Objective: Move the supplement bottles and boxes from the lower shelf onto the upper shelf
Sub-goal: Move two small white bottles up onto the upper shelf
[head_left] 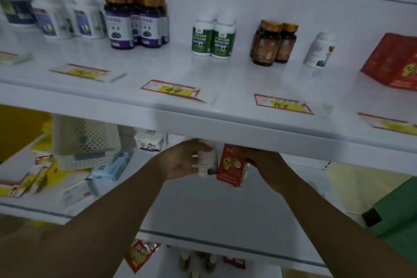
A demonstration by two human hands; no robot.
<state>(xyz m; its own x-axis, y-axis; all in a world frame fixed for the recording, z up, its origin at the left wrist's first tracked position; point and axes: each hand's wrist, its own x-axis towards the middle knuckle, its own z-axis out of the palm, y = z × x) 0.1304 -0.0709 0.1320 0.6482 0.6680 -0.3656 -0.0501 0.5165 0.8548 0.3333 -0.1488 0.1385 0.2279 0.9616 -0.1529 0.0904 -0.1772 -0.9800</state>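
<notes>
Under the front lip of the upper shelf (225, 128), my left hand (180, 160) grips a white bottle (206, 162), its top hidden by the lip. My right hand (264, 160) holds a red box (231, 167) beside that bottle, above the lower shelf (203, 207). On the upper shelf stand purple-label bottles (135, 22), two green-label white bottles (213, 38), amber bottles (273, 43), a lone white bottle (319, 51) and red boxes (392, 63).
Price tags (173, 90) lie along the upper shelf's front. The lower shelf's left end holds a perforated white basket (85, 140), a blue box (112, 167) and yellow packs (29, 183). More bottles and a red pack (140, 255) sit on a shelf below.
</notes>
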